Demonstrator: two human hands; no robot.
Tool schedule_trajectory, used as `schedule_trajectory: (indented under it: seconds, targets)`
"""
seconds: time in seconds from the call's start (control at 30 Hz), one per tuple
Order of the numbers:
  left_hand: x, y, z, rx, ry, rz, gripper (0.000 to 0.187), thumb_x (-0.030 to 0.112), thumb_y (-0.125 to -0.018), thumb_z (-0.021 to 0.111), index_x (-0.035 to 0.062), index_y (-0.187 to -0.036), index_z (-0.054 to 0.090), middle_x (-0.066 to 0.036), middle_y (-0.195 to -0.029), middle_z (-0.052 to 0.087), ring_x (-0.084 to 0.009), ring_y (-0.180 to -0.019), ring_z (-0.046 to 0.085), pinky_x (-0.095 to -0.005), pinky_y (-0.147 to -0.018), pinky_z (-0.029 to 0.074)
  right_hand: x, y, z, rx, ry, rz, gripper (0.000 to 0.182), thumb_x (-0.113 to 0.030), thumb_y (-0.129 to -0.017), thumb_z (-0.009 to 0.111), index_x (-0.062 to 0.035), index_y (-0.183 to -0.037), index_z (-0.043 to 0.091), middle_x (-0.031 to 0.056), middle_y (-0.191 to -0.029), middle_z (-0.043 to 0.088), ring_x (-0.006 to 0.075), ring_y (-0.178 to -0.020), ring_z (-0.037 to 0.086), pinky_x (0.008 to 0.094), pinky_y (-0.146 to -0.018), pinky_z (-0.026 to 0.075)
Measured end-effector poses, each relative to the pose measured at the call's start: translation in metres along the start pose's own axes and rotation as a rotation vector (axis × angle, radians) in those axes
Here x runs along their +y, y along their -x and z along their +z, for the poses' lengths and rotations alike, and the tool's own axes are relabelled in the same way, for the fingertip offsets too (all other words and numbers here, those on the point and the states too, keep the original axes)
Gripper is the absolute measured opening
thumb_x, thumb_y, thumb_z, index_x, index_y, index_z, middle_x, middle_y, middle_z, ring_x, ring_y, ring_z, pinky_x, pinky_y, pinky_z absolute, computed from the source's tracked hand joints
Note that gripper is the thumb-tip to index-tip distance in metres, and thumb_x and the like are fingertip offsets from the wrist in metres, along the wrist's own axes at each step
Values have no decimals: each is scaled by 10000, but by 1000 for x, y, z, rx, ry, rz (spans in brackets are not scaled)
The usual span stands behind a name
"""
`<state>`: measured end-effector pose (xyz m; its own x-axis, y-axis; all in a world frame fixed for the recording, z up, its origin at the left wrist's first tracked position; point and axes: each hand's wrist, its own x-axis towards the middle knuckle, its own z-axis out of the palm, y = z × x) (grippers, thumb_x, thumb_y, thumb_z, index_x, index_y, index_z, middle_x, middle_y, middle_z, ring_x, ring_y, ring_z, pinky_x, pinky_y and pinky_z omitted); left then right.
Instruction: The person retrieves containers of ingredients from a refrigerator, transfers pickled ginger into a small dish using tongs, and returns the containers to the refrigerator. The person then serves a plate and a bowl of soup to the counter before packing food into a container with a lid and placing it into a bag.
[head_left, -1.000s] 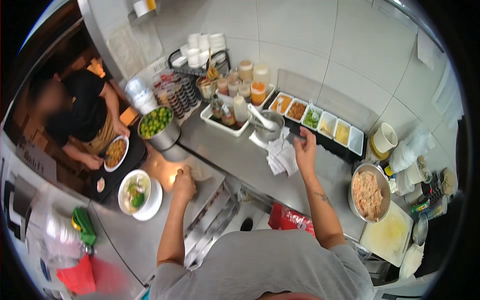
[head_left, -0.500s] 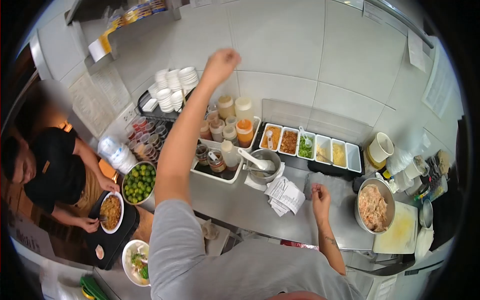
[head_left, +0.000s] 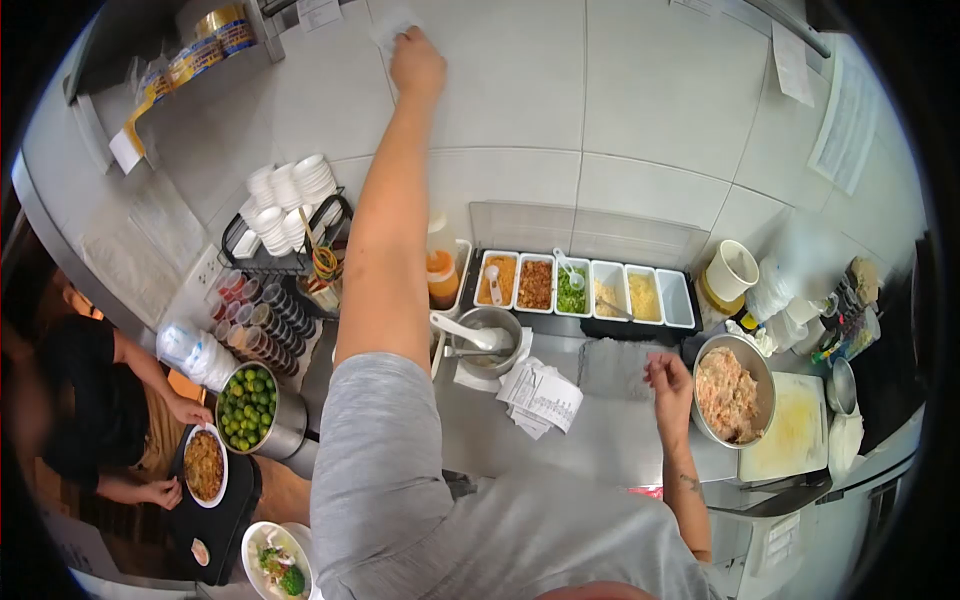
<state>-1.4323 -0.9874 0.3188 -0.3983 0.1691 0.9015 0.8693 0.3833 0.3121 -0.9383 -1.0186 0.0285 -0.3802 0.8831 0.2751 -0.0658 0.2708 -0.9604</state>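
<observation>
My left hand (head_left: 418,66) is raised high against the tiled wall, fingers closed at the edge of a pale slip of paper (head_left: 394,28). The slip is blurred and its writing cannot be read. Over the steel counter, my right hand (head_left: 668,380) hovers with loosely bent, parted fingers and nothing visible in them. It is between a clear plastic sheet (head_left: 612,369) and a steel bowl of raw minced mixture (head_left: 728,394). Printed receipts (head_left: 541,393) lie left of the sheet, beside a small steel pot (head_left: 490,343) with a white ladle.
Topping tubs (head_left: 570,288) line the wall side. A yellow-stained cutting board (head_left: 783,428) is at right. At left are a pot of green citrus (head_left: 247,409), stacked white cups (head_left: 290,200) and sauce cups (head_left: 262,325). A co-worker in black (head_left: 85,400) holds an oval food dish (head_left: 206,467).
My left hand has moved higher up the wall to the paper slip. The view has shifted. The co-worker's hand has come away from the utensil in the dish.
</observation>
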Motion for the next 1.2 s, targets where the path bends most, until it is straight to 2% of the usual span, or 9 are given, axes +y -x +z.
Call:
schedule_trajectory:
  seconds: [0.2, 0.37, 0.47, 0.57, 0.6, 0.9, 0.97, 1.07, 1.2]
  targets:
    - [89, 119, -25, -244, 516, 449, 252, 135, -813, 506, 21, -1032, 556, -196, -976, 583, -384, -848, 570, -459, -743, 470, -66, -56, 25, -237, -384, 45, 300, -272, -925, 509, -8, -1055, 569, 57, -888, 609, 129, -783, 565, 263, -738, 448]
    - [162, 206, -103, -921, 357, 1042, 253, 168, -809, 571, 48, -1032, 570, -147, -1003, 567, -334, -887, 572, -440, -759, 466, -108, -87, 70, -246, -913, 162, 371, -266, -913, 516, -3, -1173, 489, 91, -1074, 594, 201, -939, 600, 351, -838, 480]
    - [150, 226, -96, -871, 469, 1147, 301, 217, -818, 600, 54, -1070, 575, -142, -1029, 576, -321, -903, 580, -405, -774, 475, -92, -92, 74, -172, -788, 125, 346, -192, -904, 521, -16, -1198, 469, 83, -1129, 573, 200, -1003, 585, 352, -869, 481]
    - [142, 178, -94, -852, 578, 948, 359, 259, -806, 644, 54, -1093, 576, -141, -1043, 581, -285, -892, 597, -366, -764, 485, -77, -84, 69, -70, -707, 178, 336, -93, -876, 547, -8, -1192, 471, 89, -1116, 581, 184, -998, 589, 317, -851, 491]
    - [138, 153, -91, -940, 638, 679, 378, 287, -806, 644, 50, -1094, 583, -141, -1023, 587, -254, -868, 603, -347, -750, 491, -72, -81, 65, -44, -672, 198, 334, -86, -873, 550, -3, -1187, 474, 94, -1108, 585, 185, -991, 592, 313, -844, 493]
    - [65, -11, -41, -156, 1045, -369, 151, 99, -789, 544, 22, -902, 607, -115, -768, 616, -187, -651, 607, -304, -609, 496, -36, -41, 18, 110, -383, 107, 321, -37, -849, 576, 50, -1146, 489, 128, -1068, 597, 165, -950, 585, 291, -841, 464]
    - [65, -24, -40, -75, 1084, -472, 171, 86, -790, 530, 13, -926, 603, -137, -774, 609, -213, -684, 613, -317, -635, 502, -28, -29, 12, 137, -309, 99, 293, -57, -851, 574, 14, -1125, 498, 75, -929, 613, 116, -755, 590, 241, -604, 474]
    - [67, -37, -16, 374, 444, 70, 227, 140, -798, 567, 4, -973, 615, -136, -818, 624, -229, -751, 618, -332, -691, 497, -11, -6, 2, 157, -185, 139, 196, -93, -862, 564, -28, -1042, 522, 1, -748, 576, 49, -507, 490, 203, -352, 315]
    - [82, -50, -5, 195, 26, 352, 453, 255, -804, 563, 138, -1237, 502, -129, -1258, 462, -282, -1154, 459, -470, -919, 383, 2, 20, -13, 160, -156, 212, 133, -90, -882, 534, -46, -1007, 519, -11, -733, 573, 38, -496, 487, 195, -360, 319]
